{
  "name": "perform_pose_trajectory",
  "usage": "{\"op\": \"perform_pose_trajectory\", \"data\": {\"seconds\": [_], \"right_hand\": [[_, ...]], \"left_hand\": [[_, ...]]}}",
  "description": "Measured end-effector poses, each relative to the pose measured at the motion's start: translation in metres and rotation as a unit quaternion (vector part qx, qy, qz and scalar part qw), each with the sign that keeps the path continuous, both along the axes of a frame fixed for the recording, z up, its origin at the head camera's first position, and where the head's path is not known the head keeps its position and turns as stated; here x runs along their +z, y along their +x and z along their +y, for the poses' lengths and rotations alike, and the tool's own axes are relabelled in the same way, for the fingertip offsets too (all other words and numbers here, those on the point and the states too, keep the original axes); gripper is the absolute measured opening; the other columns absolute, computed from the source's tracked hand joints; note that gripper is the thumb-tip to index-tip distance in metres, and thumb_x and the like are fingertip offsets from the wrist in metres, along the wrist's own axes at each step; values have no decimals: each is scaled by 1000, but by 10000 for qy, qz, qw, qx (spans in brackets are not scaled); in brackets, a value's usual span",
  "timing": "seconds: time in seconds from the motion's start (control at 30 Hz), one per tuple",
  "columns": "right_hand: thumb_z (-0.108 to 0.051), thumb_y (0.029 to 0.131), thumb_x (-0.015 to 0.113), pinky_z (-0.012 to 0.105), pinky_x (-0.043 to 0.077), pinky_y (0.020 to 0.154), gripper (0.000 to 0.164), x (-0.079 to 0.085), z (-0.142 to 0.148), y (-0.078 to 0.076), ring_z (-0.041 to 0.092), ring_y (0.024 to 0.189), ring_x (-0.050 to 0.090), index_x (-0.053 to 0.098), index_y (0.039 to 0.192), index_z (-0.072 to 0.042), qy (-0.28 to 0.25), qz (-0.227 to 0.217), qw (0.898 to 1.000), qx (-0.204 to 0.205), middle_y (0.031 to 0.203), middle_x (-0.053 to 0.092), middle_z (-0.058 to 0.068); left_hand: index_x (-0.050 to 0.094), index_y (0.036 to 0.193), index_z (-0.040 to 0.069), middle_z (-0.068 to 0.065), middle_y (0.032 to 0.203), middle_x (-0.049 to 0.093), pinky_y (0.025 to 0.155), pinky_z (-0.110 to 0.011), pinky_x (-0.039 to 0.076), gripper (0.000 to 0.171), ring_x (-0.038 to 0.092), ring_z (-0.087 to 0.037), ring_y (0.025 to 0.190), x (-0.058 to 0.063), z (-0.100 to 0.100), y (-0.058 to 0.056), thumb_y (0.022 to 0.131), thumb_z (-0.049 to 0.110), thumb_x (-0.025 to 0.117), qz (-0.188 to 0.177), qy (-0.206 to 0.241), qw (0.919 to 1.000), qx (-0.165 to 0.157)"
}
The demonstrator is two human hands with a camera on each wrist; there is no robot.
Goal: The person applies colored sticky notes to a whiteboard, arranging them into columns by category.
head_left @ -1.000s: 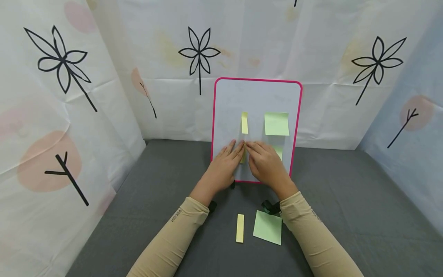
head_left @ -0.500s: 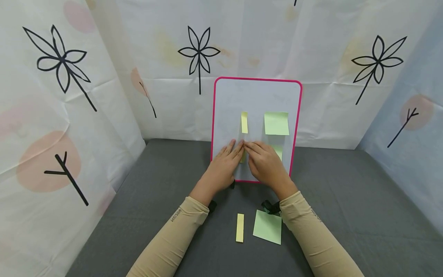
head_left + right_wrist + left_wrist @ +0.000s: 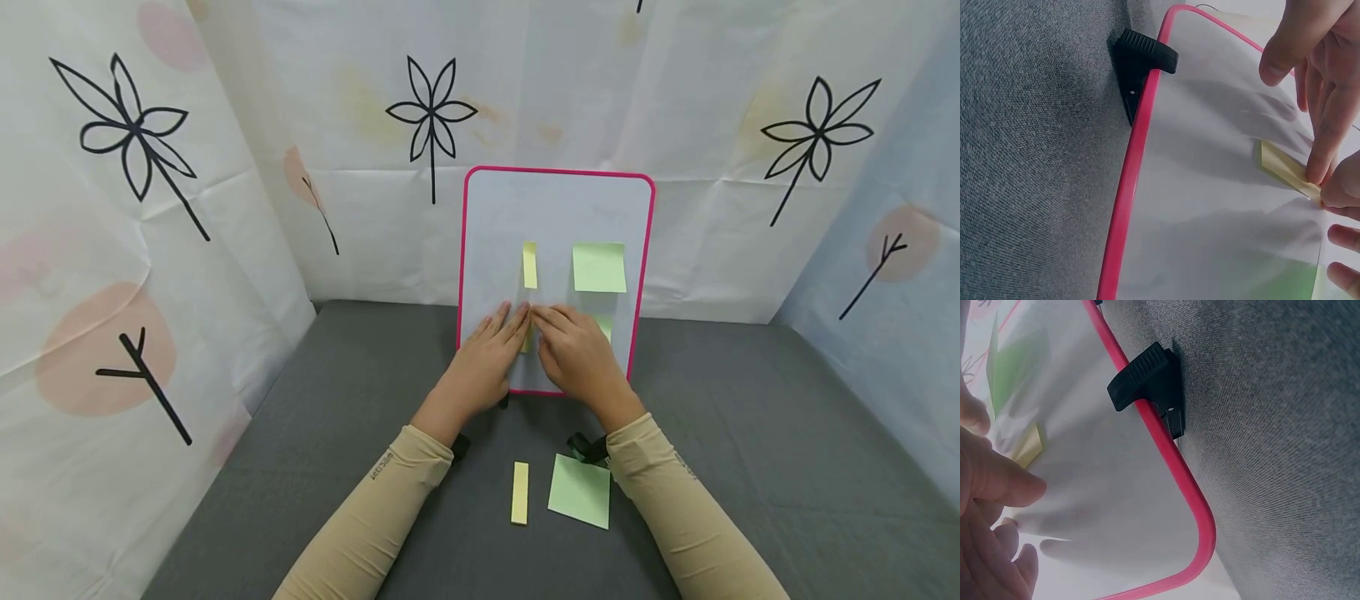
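A white board (image 3: 555,204) with a pink rim stands upright on the table. Low on it, a yellow sticky strip (image 3: 1282,165) has its top end under fingertips of both hands, while its lower end lifts off the surface. My left hand (image 3: 480,362) lies along the strip's left side, fingers straight and tips pressing at the top. From the right, my right hand (image 3: 581,354) presses the same end with its fingertips. Above is another yellow strip (image 3: 529,265) on the board. Beside these are an upper green sticky note (image 3: 599,267) and a lower green note (image 3: 604,327), half hidden behind the right hand.
On the grey table (image 3: 360,358), a loose yellow strip (image 3: 520,493) and a loose green note (image 3: 581,492) lie between the forearms. Black clips (image 3: 1144,378) grip the board's bottom edge. Patterned cloth (image 3: 300,83) hangs behind and at both sides.
The right fingertips shift very slightly at the strip's top end. Otherwise both hands, the board and the notes stay in place.
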State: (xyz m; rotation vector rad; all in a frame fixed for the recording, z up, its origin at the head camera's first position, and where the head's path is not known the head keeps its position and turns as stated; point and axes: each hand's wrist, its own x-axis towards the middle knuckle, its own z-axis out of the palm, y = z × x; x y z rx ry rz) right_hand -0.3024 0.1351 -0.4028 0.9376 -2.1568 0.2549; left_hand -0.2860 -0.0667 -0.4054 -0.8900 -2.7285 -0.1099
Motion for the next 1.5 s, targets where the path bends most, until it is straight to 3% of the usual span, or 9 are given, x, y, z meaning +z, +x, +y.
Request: {"op": "perform_pose_trajectory", "data": {"seconds": [0.47, 0.73, 0.97, 1.2, 1.5], "right_hand": [[-3, 92, 73, 52, 59, 98, 36, 0, 0, 0, 36, 119, 69, 74, 127, 6, -11, 27, 10000, -79, 133, 74, 17], [-3, 91, 75, 52, 58, 99, 38, -1, -1, -1, 36, 120, 68, 74, 127, 6, -21, 49, 10000, 61, 133, 74, 17], [-4, 91, 76, 51, 59, 98, 36, -1, 1, 2, 35, 118, 69, 75, 126, 6, -61, 78, 9999, -62, 130, 75, 18], [-3, 92, 74, 51, 58, 99, 40, -2, 1, 2, 36, 120, 68, 72, 131, 5, -33, 2, 10000, 56, 136, 72, 17], [-6, 92, 74, 52, 59, 95, 44, -1, 2, 3, 35, 122, 67, 70, 135, 5, 52, -78, 9999, -76, 141, 70, 17]], "left_hand": [[28, 167, 3, -8, 179, 17, 133, -48, 22, 89, 13, -32, 167, 0, -1, 1, 88, -3, 67, 57, 87, 9999, -9], [24, 168, 4, -6, 179, 13, 134, -48, 21, 90, 10, -31, 167, -1, 0, 1, 88, -4, 66, 12, 64, 10000, 10], [23, 169, 5, -6, 179, 13, 134, -48, 21, 91, 11, -31, 167, 0, 2, 2, 88, -4, 66, -63, 34, 10000, 13], [25, 168, 4, -6, 179, 13, 134, -49, 21, 86, 10, -31, 167, 0, 1, 3, 90, -4, 64, -27, 95, 10000, 3], [25, 168, 5, -6, 179, 14, 133, -49, 22, 87, 11, -31, 167, 2, 1, 3, 90, -3, 64, 24, 44, 10000, 48]]}}
